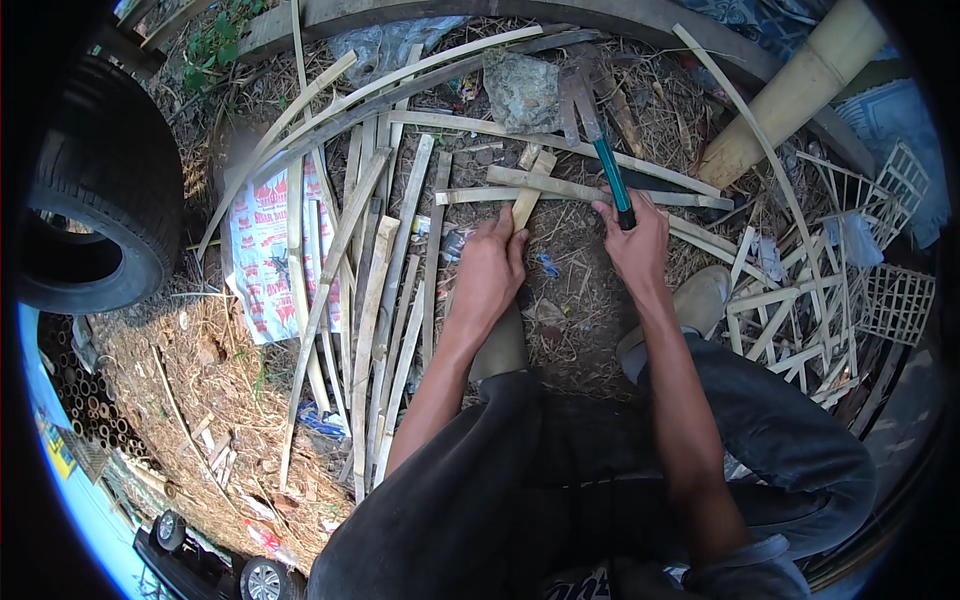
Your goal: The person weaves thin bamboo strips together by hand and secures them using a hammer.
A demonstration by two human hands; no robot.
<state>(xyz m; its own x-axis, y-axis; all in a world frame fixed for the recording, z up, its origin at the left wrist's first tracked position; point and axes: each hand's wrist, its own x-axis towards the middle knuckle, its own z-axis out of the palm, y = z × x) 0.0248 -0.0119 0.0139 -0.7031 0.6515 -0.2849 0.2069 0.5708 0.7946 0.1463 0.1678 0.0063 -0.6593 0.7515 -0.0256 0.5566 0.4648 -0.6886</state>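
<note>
My left hand point(490, 268) grips the lower end of a short bamboo slat point(530, 190) that stands crossed over a longer horizontal bamboo slat point(560, 190) on the ground. My right hand point(637, 240) is closed on the teal handle of a hammer point(605, 150). The hammer's head points away from me, above the crossed slats. Both forearms come up from my lap, and I sit with dark trousers and light shoes either side of the work.
Many long bamboo strips point(390, 270) lie on the left over a printed sack point(262, 250). A tyre point(100, 200) is far left. A thick bamboo pole point(800, 90) and lattice frames point(870, 270) sit right. A flat stone point(520, 90) rests beyond the hammer.
</note>
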